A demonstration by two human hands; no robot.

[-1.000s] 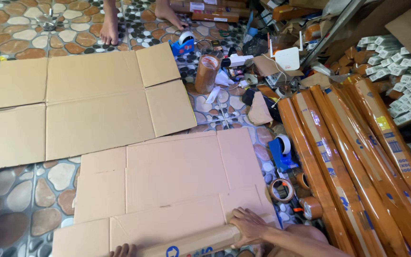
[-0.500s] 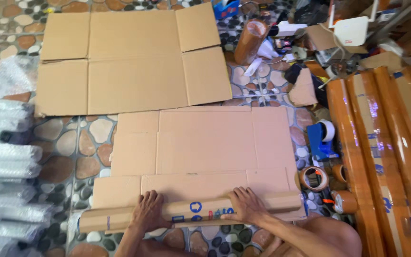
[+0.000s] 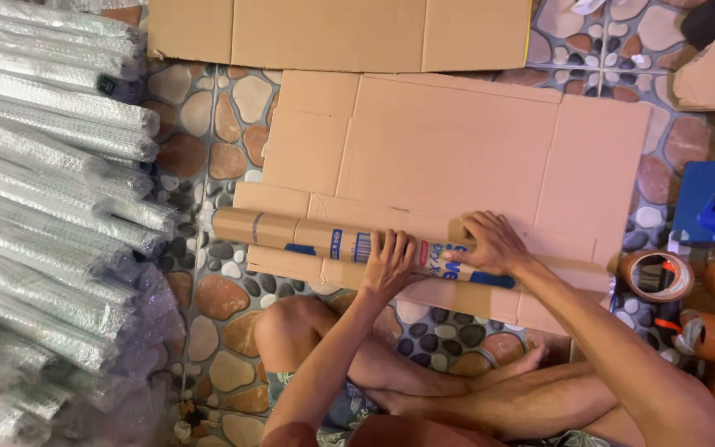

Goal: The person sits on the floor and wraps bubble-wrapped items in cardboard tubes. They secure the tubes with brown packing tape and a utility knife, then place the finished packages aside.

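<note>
Warm, even overhead light fills the view, fairly bright. Soft shadows fall under the brown cardboard tube (image 3: 324, 236) and the person's crossed legs. Mild glare glints on the stacked bubble-wrapped rolls (image 3: 43, 207). Focus is sharp centrally; corners look slightly stretched and dimmer.

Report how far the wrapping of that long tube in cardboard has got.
Done: the flattened cardboard sheet lies spread on the stone floor, and the long brown tube sits across its near edge. In hand: left hand and right hand both press on the tube, near flap under it. Left: most of the sheet is unrolled; the tape roll and blue tape dispenser lie untouched.
</note>
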